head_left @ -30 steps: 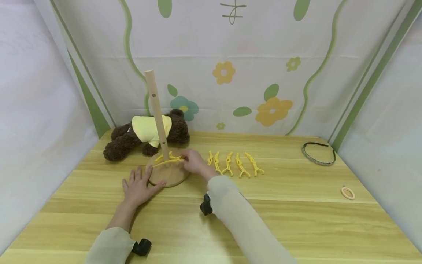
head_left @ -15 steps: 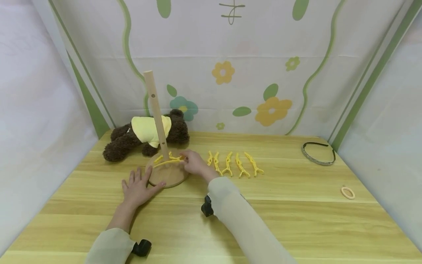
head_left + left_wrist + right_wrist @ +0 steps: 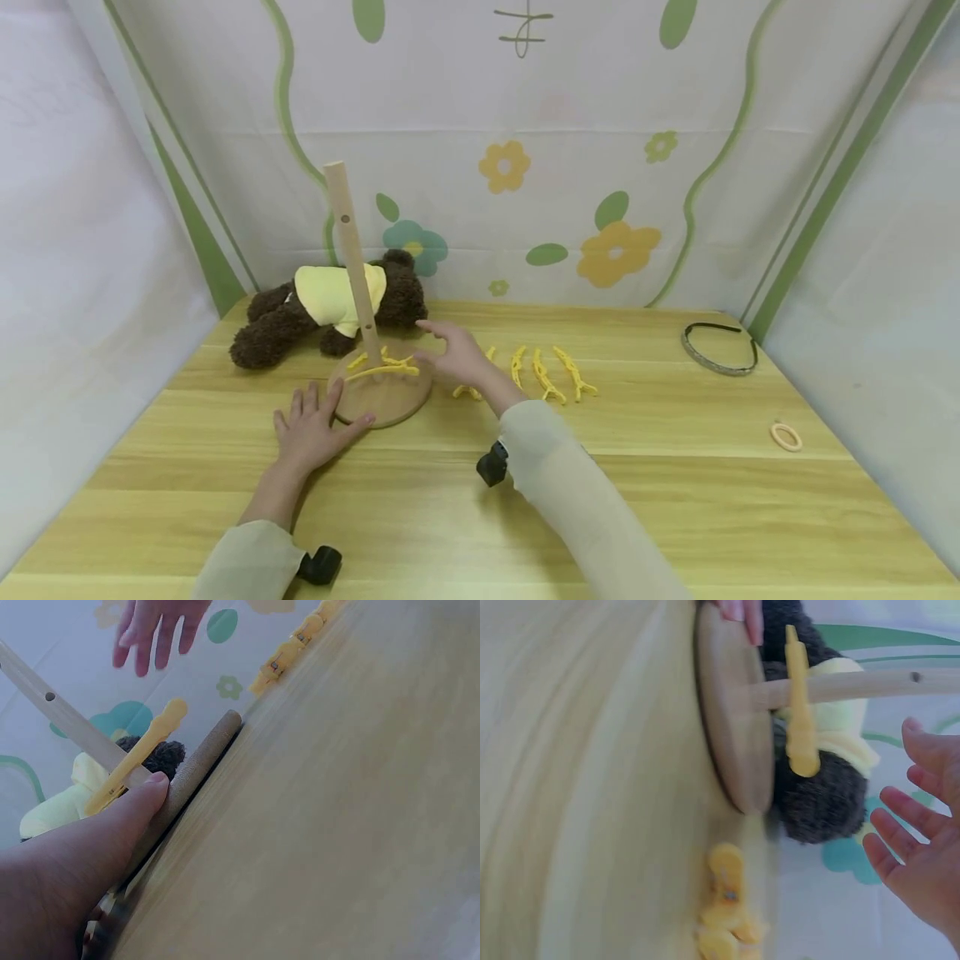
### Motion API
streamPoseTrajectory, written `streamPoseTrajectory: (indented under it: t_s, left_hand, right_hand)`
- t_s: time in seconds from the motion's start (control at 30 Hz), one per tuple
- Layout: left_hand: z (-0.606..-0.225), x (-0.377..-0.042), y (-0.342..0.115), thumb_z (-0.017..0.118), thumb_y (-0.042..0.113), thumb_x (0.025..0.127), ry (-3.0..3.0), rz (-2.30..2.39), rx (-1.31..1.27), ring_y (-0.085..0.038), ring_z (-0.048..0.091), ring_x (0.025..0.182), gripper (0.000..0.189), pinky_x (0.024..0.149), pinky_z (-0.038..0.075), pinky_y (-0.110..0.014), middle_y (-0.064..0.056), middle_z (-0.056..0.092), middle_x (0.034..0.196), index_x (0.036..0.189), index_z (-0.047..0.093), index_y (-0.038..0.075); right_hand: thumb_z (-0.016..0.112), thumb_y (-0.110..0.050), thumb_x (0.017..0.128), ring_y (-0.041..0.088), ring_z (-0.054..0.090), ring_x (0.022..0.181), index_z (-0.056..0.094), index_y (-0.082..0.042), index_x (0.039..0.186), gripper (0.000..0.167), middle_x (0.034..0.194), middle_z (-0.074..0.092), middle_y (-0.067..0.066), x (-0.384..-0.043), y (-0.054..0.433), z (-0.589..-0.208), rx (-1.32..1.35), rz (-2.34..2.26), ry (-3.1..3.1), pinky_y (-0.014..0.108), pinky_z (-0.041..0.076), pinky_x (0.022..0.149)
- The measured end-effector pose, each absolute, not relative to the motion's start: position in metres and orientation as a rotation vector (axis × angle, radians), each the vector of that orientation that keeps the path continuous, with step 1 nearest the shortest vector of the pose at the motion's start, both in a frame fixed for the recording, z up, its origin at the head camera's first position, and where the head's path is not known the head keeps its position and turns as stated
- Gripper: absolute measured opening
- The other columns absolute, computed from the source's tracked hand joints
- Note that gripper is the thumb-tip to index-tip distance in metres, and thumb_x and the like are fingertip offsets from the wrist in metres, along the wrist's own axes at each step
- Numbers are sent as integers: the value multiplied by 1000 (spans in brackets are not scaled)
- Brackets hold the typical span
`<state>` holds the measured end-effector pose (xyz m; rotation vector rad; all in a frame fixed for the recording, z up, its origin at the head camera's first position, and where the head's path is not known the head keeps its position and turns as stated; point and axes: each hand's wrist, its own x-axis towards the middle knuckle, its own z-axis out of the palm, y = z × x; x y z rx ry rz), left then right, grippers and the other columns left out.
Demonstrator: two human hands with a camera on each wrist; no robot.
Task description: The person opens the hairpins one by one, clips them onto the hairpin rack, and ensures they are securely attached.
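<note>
Surface: wood-grain counter [image 3: 675, 500], with a white curtain [image 3: 442, 92] printed with flowers, leaves and green vines behind it. Head view: a wooden stand with a round base [image 3: 382, 406] and an upright post [image 3: 339, 187] is on the left half; a dark brown bear [image 3: 322, 293] in a yellow shirt lies behind it. Yellow pieces lie about the foot of the post, the foremost a long clip [image 3: 801, 712].

Left hand [image 3: 309, 433]: grip spread and released, at the near-left rim of the base. Left wrist view adds the thumb [image 3: 150, 791] along the base edge.

Right hand [image 3: 459, 358]: grip released, nothing in it. Head view sets its fingers over the clip's right end, contact unclear; both wrist views show hand and clip apart, fingers separated.

Head view suggests the long clip is flat on the base; right wrist view shows a gap between them, the clip crossing the post. Its support cannot be made out.

Loose clips [image 3: 573, 375] form a row right of the stand, partly hidden by the right hand. Head view only: headband [image 3: 712, 363] and small ring [image 3: 785, 448], far right.
</note>
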<state>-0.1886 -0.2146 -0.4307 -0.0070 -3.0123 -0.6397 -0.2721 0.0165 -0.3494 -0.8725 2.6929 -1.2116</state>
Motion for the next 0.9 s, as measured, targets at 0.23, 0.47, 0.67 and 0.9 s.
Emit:
streamPoseTrajectory:
  t_s: [0.23, 0.47, 0.67, 0.9]
  left_hand:
    - [-434, -188, -215, 40, 70, 72, -3024, -649, -7, -47, -3, 122, 93, 84, -9, -65, -31, 5, 136, 140, 13, 12]
    - [-434, -189, -215, 41, 70, 72, -3017, -663, -10, -48, -3, 121, 93, 84, -9, -65, -31, 5, 136, 140, 12, 12]
    - [-435, -189, -216, 41, 70, 72, -3022, -644, -5, -48, -3, 121, 94, 84, -9, -65, -31, 5, 136, 140, 11, 12]
    - [-436, -189, -216, 41, 71, 71, -3011, -642, 0, -48, -2, 121, 94, 84, -9, -65, -31, 6, 136, 140, 13, 12]
  right_hand:
    - [60, -28, 81, 23, 43, 109, 44, -12, 128, 52, 124, 46, 7, -267, 54, -340, -904, -1316, 2737, 40, 36, 87]
    - [62, -27, 80, 26, 46, 105, 47, -7, 124, 51, 120, 49, 9, -263, 104, -347, -895, -1321, 2833, 41, 38, 84]
    - [62, -29, 80, 30, 45, 105, 47, -4, 124, 53, 118, 49, 13, -260, 147, -358, -807, -1284, 2905, 47, 36, 84]
    - [62, -22, 80, 34, 43, 105, 47, 0, 122, 50, 117, 48, 19, -251, 186, -370, -620, -1356, 2938, 49, 34, 84]
